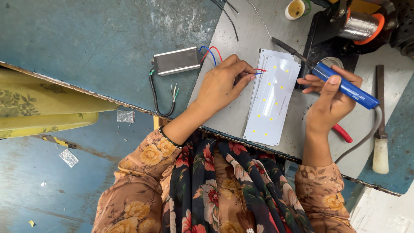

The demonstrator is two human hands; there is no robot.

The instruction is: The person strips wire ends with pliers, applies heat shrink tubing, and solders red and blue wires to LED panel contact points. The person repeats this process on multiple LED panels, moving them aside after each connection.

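Soldering wires [259,71] to LED board [272,99] on table [241,39]. Left hand [224,82] pinches red and blue wire ends at board's left edge. Right hand [332,101], right of board, grips iron [343,85], tip over board's top corner. Judgement: hold wires flat on pads, touch tip briefly, keep fingers clear of tip. Driver box [177,60] lies left of board.

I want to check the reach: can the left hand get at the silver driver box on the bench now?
Probably yes. The silver driver box lies close beside the left hand with nothing between, but that hand pinches the red and blue wires.
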